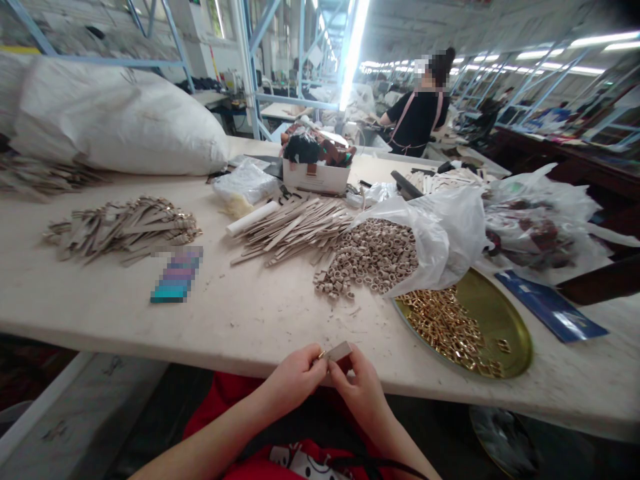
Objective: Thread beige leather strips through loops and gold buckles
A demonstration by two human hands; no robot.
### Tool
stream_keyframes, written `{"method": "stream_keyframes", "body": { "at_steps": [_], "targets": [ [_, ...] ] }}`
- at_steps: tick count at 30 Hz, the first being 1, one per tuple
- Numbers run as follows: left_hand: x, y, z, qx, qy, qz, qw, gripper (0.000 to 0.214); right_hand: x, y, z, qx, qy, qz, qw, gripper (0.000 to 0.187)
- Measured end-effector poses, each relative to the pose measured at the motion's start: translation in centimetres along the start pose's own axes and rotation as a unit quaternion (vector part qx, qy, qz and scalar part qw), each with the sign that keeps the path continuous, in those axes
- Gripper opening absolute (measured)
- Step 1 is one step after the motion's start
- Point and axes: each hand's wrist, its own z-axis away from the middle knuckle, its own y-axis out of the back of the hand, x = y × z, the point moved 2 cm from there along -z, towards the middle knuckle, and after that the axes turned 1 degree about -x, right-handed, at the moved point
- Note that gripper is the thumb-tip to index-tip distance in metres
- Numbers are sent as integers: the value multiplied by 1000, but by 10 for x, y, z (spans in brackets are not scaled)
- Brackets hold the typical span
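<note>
Left hand (301,373) and right hand (361,383), each grip pinching one taupe strap (339,351) over the worktop (225,333) near edge; piece looks unfinished. Metal-ended straps (127,229) heaped left, likely done; plain strips (300,230), loops (375,257), gold buckles (443,327) plentiful, likely remaining

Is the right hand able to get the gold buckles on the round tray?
Probably yes: the right hand is close, and nothing covers the nearest gold buckles, though it's busy holding a strip.
</note>
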Motion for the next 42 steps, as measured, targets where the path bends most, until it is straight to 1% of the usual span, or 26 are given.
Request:
{"method": "stream_keyframes", "body": {
  "at_steps": [2, 4, 8, 11, 12, 13, 15, 16, 18, 19, 20, 21, 23, 26, 28, 30, 31, 32, 35, 37, 39, 42],
  "targets": [
    [1, 1, 0, 6, -2, -1, 1000, 21, 2, -1, -2, -14, -53, -83, 995, 10],
    [3, 2, 0, -2, -7, 14, 1000, 20, 0, -2, -5, -23, -78, -153, 985, 14],
    [9, 5, -1, -34, -14, 59, 998, 22, -6, 0, -7, -25, -121, -230, 965, 18],
    [11, 7, -2, -46, 7, 88, 995, 21, -7, -2, -7, -43, -148, -263, 952, 18],
    [11, 7, -3, -51, 22, 100, 993, 20, -7, -3, -7, -42, -144, -255, 955, 18],
    [11, 7, -3, -58, 37, 111, 991, 19, -8, -2, -6, -29, -128, -231, 964, 17],
    [10, 7, -4, -72, 55, 121, 988, 18, -10, 0, -4, 11, -58, -143, 988, 15],
    [10, 7, -5, -78, 54, 117, 989, 17, -12, 1, -3, 26, -16, -93, 995, 13],
    [10, 8, -5, -70, 30, 89, 993, 17, -15, 4, -2, 35, 49, -19, 998, 11],
    [10, 8, -5, -55, 15, 66, 996, 17, -14, 4, -3, 30, 61, -2, 998, 10],
    [10, 7, -5, -35, 3, 42, 998, 18, -13, 5, -4, 25, 58, -1, 998, 10],
    [10, 7, -4, -17, -6, 17, 1000, 19, -10, 5, -5, 20, 42, -12, 999, 9],
    [11, 5, -2, 5, -11, -21, 1000, 20, -4, 5, -10, -2, -18, -63, 998, 11],
    [14, 4, 3, -6, -24, -33, 999, 20, 3, 2, -14, -50, -112, -168, 978, 17],
    [15, 4, 6, -23, -39, -25, 999, 23, 4, 0, -14, -72, -148, -227, 960, 20],
    [13, 6, 6, -33, -44, -14, 998, 27, 1, -2, -13, -82, -161, -262, 948, 22],
    [11, 6, 6, -34, -42, -8, 998, 27, 0, -2, -13, -83, -160, -266, 947, 23],
    [9, 7, 5, -35, -39, -1, 999, 28, -2, -3, -12, -78, -152, -262, 950, 23],
    [3, 8, 2, -40, -25, 12, 999, 30, -7, -1, -10, -48, -106, -215, 970, 22],
    [5, 9, 4, -45, -23, 11, 999, 31, -9, 1, -10, -38, -91, -199, 975, 21],
    [12, 10, 7, -51, -32, 7, 998, 31, -9, 2, -10, -64, -113, -232, 964, 21],
    [20, 11, 10, -55, -55, -4, 997, 29, -6, 1, -12, -130, -160, -302, 931, 22]
  ]
}}
